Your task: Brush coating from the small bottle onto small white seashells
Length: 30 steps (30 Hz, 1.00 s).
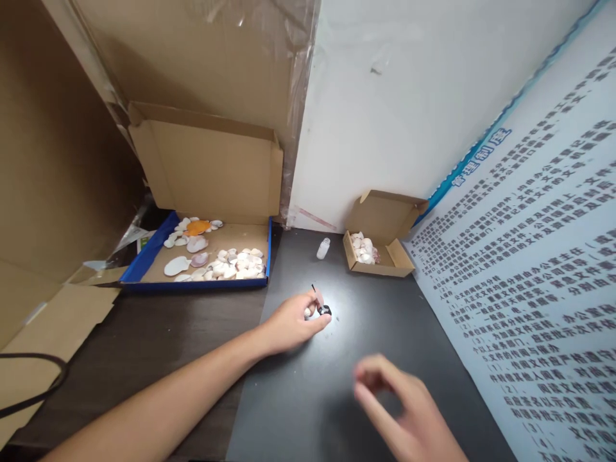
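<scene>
My left hand (292,323) is over the grey mat, its thumb and fingers closed on a small black piece (325,310) that looks like a bottle cap. A thin dark stick (314,288) rises by the fingertips; whether it joins the black piece cannot be made out. A small ribbed white shell (307,313) shows between the fingers. Nearer to me and to the right, my right hand (407,404) is blurred, with thumb and forefinger curved toward each other, a small gap at the tips and nothing visible between. Beyond the left hand stands a small clear bottle (323,249), without a cap.
At the back left, a blue-edged cardboard box (270,256) with its lid up holds white shells (240,264), larger pale discs and an orange shell (197,228). A smaller open box (380,269) with shells stands back right. Cardboard and a printed board (529,256) wall the table.
</scene>
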### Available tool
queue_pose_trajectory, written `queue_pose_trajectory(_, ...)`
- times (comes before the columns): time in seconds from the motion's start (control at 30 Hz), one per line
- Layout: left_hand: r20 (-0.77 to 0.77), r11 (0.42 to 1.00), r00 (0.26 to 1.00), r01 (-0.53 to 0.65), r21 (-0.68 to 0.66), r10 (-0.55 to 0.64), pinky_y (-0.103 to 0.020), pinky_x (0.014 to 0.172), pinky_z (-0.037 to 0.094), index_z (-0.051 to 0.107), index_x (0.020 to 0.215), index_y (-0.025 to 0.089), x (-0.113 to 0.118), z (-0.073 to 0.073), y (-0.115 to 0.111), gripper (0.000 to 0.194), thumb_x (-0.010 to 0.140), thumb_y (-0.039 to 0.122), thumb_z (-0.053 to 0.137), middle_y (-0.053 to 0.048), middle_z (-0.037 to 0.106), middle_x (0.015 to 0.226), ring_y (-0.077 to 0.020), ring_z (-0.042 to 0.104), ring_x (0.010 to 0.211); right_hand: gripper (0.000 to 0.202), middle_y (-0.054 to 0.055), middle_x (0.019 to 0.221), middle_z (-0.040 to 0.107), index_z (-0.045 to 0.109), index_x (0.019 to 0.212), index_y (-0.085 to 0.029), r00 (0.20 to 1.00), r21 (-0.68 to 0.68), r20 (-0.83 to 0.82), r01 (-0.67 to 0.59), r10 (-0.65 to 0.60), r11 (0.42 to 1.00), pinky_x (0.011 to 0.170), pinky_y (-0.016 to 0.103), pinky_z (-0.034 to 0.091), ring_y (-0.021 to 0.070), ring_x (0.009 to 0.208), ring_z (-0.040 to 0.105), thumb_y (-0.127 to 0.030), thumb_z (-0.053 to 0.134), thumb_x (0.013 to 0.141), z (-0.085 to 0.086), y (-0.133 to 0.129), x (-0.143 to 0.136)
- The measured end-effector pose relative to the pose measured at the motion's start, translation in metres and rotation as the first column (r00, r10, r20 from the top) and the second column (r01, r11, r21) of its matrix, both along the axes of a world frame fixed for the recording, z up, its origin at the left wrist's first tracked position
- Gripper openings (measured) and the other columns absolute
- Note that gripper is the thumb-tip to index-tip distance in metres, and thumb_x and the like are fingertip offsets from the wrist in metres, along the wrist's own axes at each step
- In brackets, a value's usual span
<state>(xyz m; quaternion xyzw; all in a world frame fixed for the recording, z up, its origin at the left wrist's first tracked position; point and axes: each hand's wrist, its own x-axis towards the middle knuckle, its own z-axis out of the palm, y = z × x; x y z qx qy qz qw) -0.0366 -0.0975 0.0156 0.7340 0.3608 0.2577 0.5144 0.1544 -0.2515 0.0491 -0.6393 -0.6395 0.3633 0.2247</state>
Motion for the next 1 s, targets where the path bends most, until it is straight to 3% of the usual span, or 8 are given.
queue_pose_trajectory(0.1,0.112,0.998,0.994,-0.009,-0.064,0.016,-0.024,0.060,0.030,0.049,0.085,0.018,-0.001,-0.001,0.004,0.025,0.082,0.042,0.058,0.006,0.039,0.067,-0.0106,0.035,0.062,0.013,0.004,0.090,0.063,0.054,0.102,-0.023,0.987,0.339,0.151,-0.109,0.060,0.935,0.072,0.034,0.051,0.0207,0.080,0.064,-0.029,0.057,0.091,-0.006,0.062,-0.017)
queue_pose_trajectory(0.2,0.170,0.993,0.985,-0.012,-0.114,0.032,-0.024,0.060,0.031,0.048,0.084,0.018,-0.002,-0.002,0.008,0.029,0.083,0.046,0.058,0.005,0.043,0.068,-0.0106,0.038,0.063,0.008,0.003,0.084,0.062,0.051,0.093,-0.022,0.966,0.496,0.239,-0.206,0.095,0.844,0.070,0.032,0.050,0.0196,0.077,0.063,-0.024,0.058,0.088,-0.014,0.100,-0.024)
queue_pose_trajectory(0.27,0.183,0.991,0.982,-0.020,-0.134,0.045,-0.024,0.059,0.030,0.049,0.085,0.018,-0.003,-0.002,0.010,0.030,0.082,0.047,0.059,0.006,0.042,0.067,-0.0103,0.037,0.062,0.008,0.002,0.082,0.062,0.050,0.090,-0.022,0.963,0.534,0.259,-0.209,0.077,0.819,0.067,0.030,0.049,0.0191,0.074,0.063,-0.022,0.058,0.087,-0.021,0.113,-0.023)
queue_pose_trajectory(0.57,0.067,0.996,0.997,-0.039,-0.078,0.044,-0.025,0.060,0.029,0.051,0.084,0.018,-0.008,0.006,0.010,0.025,0.084,0.042,0.057,0.005,0.041,0.067,-0.0115,0.038,0.065,0.010,-0.001,0.076,0.061,0.050,0.088,-0.022,0.996,0.635,0.062,-0.088,0.063,0.767,0.064,0.024,0.049,0.0150,0.068,0.061,-0.022,0.060,0.084,-0.035,0.129,-0.025)
queue_pose_trajectory(0.67,-0.043,0.999,0.998,-0.035,-0.011,0.035,-0.026,0.062,0.028,0.050,0.085,0.019,-0.012,0.011,0.011,0.006,0.085,0.024,0.046,0.005,0.042,0.068,-0.0126,0.039,0.066,0.012,-0.002,0.074,0.060,0.050,0.088,-0.022,1.000,0.651,-0.003,-0.003,0.006,0.759,0.065,0.024,0.050,0.0143,0.067,0.061,-0.024,0.061,0.085,-0.034,0.130,-0.021)
queue_pose_trajectory(0.8,-0.150,0.997,0.986,-0.058,0.053,0.066,-0.028,0.064,0.028,0.042,0.085,0.021,-0.018,0.018,0.013,0.015,0.075,0.009,0.041,0.005,0.042,0.071,-0.0131,0.037,0.068,0.016,-0.002,0.073,0.059,0.050,0.087,-0.023,0.998,0.651,-0.053,0.048,-0.017,0.757,0.063,0.023,0.050,0.0136,0.065,0.060,-0.029,0.064,0.085,-0.035,0.132,-0.017)
queue_pose_trajectory(0.9,-0.145,0.997,0.986,-0.074,0.037,0.079,-0.028,0.064,0.027,0.038,0.083,0.022,-0.021,0.018,0.015,0.017,0.073,0.007,0.041,0.005,0.041,0.072,-0.0135,0.035,0.069,0.016,-0.003,0.074,0.059,0.049,0.090,-0.023,0.996,0.648,-0.087,0.065,-0.012,0.759,0.062,0.022,0.050,0.0130,0.064,0.061,-0.029,0.063,0.087,-0.039,0.132,-0.017)
queue_pose_trajectory(1.0,-0.020,0.995,0.996,-0.085,-0.054,0.084,-0.027,0.063,0.027,0.036,0.082,0.022,-0.020,0.013,0.017,0.019,0.071,0.006,0.041,0.005,0.037,0.073,-0.0126,0.032,0.068,0.015,-0.003,0.074,0.060,0.050,0.094,-0.023,0.993,0.642,-0.115,0.066,0.012,0.764,0.063,0.022,0.050,0.0127,0.065,0.062,-0.027,0.062,0.087,-0.040,0.131,-0.018)
